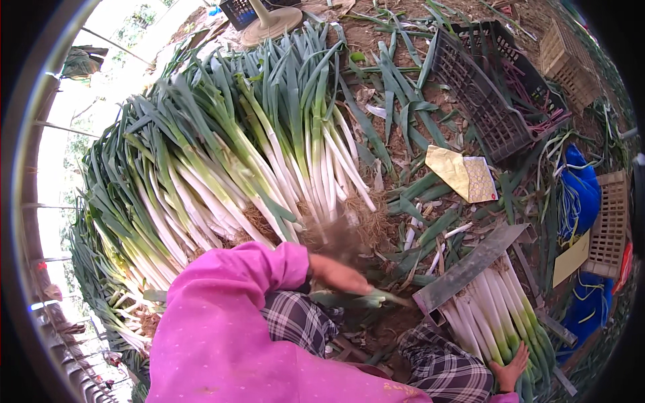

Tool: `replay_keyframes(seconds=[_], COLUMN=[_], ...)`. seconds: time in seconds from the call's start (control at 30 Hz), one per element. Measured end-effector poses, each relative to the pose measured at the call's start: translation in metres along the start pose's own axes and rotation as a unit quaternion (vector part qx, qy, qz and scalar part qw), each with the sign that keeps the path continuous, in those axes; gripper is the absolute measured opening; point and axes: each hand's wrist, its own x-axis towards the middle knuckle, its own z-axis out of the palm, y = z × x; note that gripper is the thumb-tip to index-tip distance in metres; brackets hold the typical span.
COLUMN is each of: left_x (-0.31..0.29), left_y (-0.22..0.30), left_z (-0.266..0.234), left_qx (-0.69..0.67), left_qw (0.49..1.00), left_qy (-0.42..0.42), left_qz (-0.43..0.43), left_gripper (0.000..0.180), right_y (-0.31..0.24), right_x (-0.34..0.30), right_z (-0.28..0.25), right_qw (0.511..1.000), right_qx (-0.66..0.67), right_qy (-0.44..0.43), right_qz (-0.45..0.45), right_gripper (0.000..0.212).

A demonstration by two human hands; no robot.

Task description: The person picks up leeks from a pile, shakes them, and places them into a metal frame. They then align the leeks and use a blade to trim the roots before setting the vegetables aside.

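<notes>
My left hand (341, 275), blurred by motion, is closed near the middle, and what it holds I cannot make out. Just above it is a brown, root-like smear; a green leaf piece (349, 298) lies below it. On the right, my right hand (510, 368) rests flat, fingers spread, on the green part of a bundle of trimmed leeks (487, 307). That bundle sits in a metal frame (470, 265), its white ends against the frame's plate. A big heap of untrimmed leeks (248, 154), roots still on, spreads across the left and top.
Tipped at the upper right is a dark plastic crate (480, 87), with tan crates (571, 64) beyond it. Yellow paper (457, 176) and leaf scraps (410, 101) litter the soil. Blue bundles (578, 191) stand at the right. A round tan base (272, 27) is at the top.
</notes>
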Motion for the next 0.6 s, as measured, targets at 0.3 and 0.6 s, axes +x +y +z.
replay_keyframes(seconds=[0.3,0.6], left_x=[-0.065,-0.081], left_y=[-0.08,0.066], left_z=[-0.118,-0.087], left_qx=[0.544,0.631], left_qw=[0.656,0.665], left_qy=[0.366,0.397], left_qz=[-0.374,-0.036], left_gripper=[0.025,0.022], right_y=[0.0,-0.003], right_x=[-0.004,-0.005], right_z=[0.001,-0.002], right_qw=[1.0,0.999], right_qx=[-0.003,0.011], right_qy=[0.021,0.031], right_qz=[-0.001,0.024], right_gripper=[0.119,0.125])
